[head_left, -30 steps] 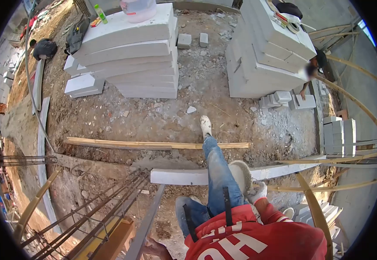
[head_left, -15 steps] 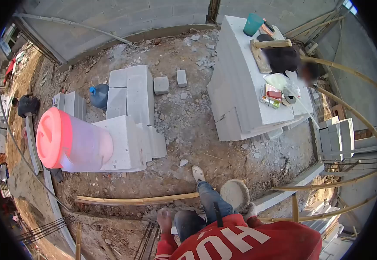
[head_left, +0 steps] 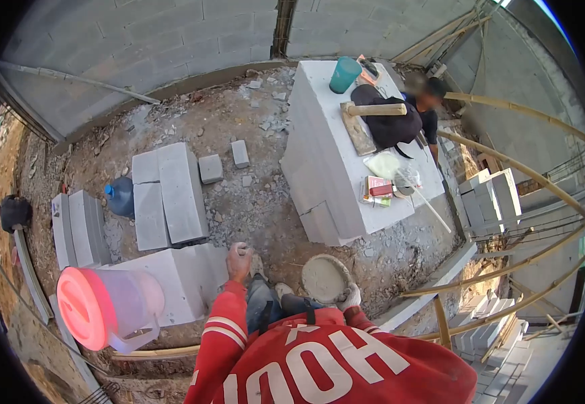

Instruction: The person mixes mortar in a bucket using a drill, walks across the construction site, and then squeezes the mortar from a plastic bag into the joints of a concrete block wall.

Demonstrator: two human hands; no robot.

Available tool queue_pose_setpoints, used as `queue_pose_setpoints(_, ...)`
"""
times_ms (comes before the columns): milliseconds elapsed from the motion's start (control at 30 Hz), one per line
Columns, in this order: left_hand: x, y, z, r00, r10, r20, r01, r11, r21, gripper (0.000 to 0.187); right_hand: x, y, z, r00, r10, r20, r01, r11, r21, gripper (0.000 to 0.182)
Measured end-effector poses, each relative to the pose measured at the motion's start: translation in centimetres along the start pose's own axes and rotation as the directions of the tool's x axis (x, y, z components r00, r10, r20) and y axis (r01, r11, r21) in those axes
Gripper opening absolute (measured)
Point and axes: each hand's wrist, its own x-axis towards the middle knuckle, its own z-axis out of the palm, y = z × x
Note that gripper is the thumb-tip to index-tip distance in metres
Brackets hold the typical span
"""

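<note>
Bucket and left hand: both higher in the frame

Your bucket (head_left: pixel 304 276) has shifted up and leftward in the frame since half a second ago, and your left hand (head_left: pixel 240 261) has risen from low down to near the middle. Some of that is your view turning; the jug (head_left: pixel 80 306) has slid lower too.

The bucket sits just below and right of centre, with wet-looking grey mix (head_left: pixel 322 279) inside. Your right hand (head_left: pixel 351 296), gloved, is at its lower right edge, fingers apparently clamped on the rim. Your left hand is bare and dusty, its fingers bent and close together — whether they hold anything, you cannot tell from here. It is nearest the right end of the white block (head_left: pixel 201 269) at left of centre; contact is unclear.

Expect the bucket to be heavy for its size, with a load that can slop if it tilts. Its wall looks fairly stiff, but a smeared rim may be slippery under the glove. One-sided hold makes it want to tip, so the opposite rim, at its upper left, is the sound place for a second grip — fingers outside, clear of the mix.
</note>
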Motion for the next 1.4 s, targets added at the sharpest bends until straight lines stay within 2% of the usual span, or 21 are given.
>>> queue_pose_setpoints(67,3.8,-2.4,1.4,0.999,0.006,0.037,-0.005,1.0,-0.012,0.032,1.1,1.2,1.6,1.0,-0.026,-0.004,0.026,0.999,0.043,0.033)
queue_pose_setpoints(133,6.0,-3.7,2.4,0.998,-0.039,0.044,0.038,0.999,0.013,0.03,0.7,2.0,2.6,1.0,0.015,-0.002,-0.015,1.0,-0.01,0.031)
queue_pose_setpoints(167,7.2,-3.8,2.7,0.997,-0.038,0.072,0.037,0.999,0.016,0.03,0.7,2.4,3.7,0.991,0.013,-0.13,-0.016,1.0,-0.02,0.031)
queue_pose_setpoints(267,9.2,-3.0,2.3,0.99,-0.09,0.104,0.09,0.996,0.001,0.029,0.8,2.5,4.0,0.988,0.09,-0.129,-0.083,0.995,0.06,0.031)
queue_pose_setpoints(300,10.1,-2.3,2.2,0.986,-0.126,0.109,0.134,0.989,-0.069,0.028,0.0,2.2,4.1,0.983,0.1,-0.151,-0.09,0.994,0.069,0.031)
queue_pose_setpoints(333,11.3,-1.6,2.3,0.981,-0.16,0.108,0.174,0.975,-0.14,0.028,-0.4,1.9,4.2,0.989,0.098,-0.111,-0.086,0.99,0.109,0.027)
queue_pose_setpoints(367,12.4,-0.8,2.5,0.979,-0.174,0.108,0.187,0.974,-0.128,0.028,-0.8,1.7,4.5,0.993,0.095,-0.066,-0.085,0.986,0.142,0.024)
queue_pose_setpoints(433,14.5,-0.4,3.1,0.965,-0.229,0.129,0.257,0.923,-0.287,0.026,0.6,2.2,3.2,0.989,0.12,-0.084,-0.112,0.989,0.093,0.024)
queue_pose_setpoints(500,16.8,-0.2,3.8,0.973,-0.209,0.098,0.228,0.934,-0.277,0.025,1.0,1.8,3.1,0.981,0.159,-0.109,-0.155,0.987,0.048,0.025)
queue_pose_setpoints(567,18.8,1.2,4.0,0.947,-0.304,0.1,0.32,0.893,-0.317,0.024,1.5,1.1,4.1,0.974,0.191,-0.119,-0.19,0.982,0.018,0.025)
queue_pose_setpoints(700,24.6,1.4,4.3,0.96,-0.281,0.008,0.269,0.91,-0.315,0.024,2.9,-0.8,8.2,0.969,0.211,-0.125,-0.216,0.976,-0.029,0.026)
queue_pose_setpoints(767,27.4,1.9,4.0,0.981,-0.191,-0.024,0.174,0.934,-0.313,0.023,3.7,-1.8,10.6,0.968,0.216,-0.123,-0.222,0.974,-0.037,0.027)
queue_pose_setpoints(900,34.1,0.4,2.6,0.982,-0.152,-0.114,0.097,0.916,-0.388,0.021,5.1,-3.7,16.2,0.973,0.201,-0.114,-0.208,0.976,-0.062,0.027)
queue_pose_setpoints(967,37.0,0.3,0.9,0.964,-0.22,-0.151,0.158,0.927,-0.341,0.019,5.5,-4.4,18.9,0.975,0.189,-0.116,-0.197,0.978,-0.063,0.028)
queue_pose_setpoints(1067,42.3,-1.9,-1.3,0.966,-0.234,-0.112,0.187,0.928,-0.323,0.019,5.1,-4.5,22.9,0.977,0.162,-0.136,-0.169,0.985,-0.041,0.029)
queue_pose_setpoints(1133,46.7,-2.0,-2.9,0.939,-0.243,-0.242,0.245,0.969,-0.023,0.02,4.9,-3.9,25.3,0.977,0.149,-0.152,-0.152,0.988,-0.004,0.029)
queue_pose_setpoints(1233,56.2,-10.6,-5.2,0.953,-0.266,-0.148,0.269,0.963,0.002,0.022,2.1,-2.3,27.4,0.967,0.136,-0.217,-0.125,0.99,0.063,0.03)
queue_pose_setpoints(1333,62.1,0.0,-7.8,0.857,-0.514,0.036,0.51,0.836,-0.2,0.029,-0.5,-0.1,29.1,0.951,0.137,-0.276,-0.101,0.985,0.141,0.031)
queue_pose_setpoints(1367,64.1,2.3,-7.6,0.897,-0.441,0.035,0.428,0.844,-0.322,0.03,-1.5,0.8,29.6,0.944,0.142,-0.299,-0.093,0.981,0.173,0.031)
queue_pose_setpoints(1400,66.5,3.3,-7.3,0.938,-0.342,0.059,0.341,0.875,-0.344,0.03,-2.4,1.8,30.1,0.937,0.145,-0.318,-0.083,0.976,0.201,0.031)
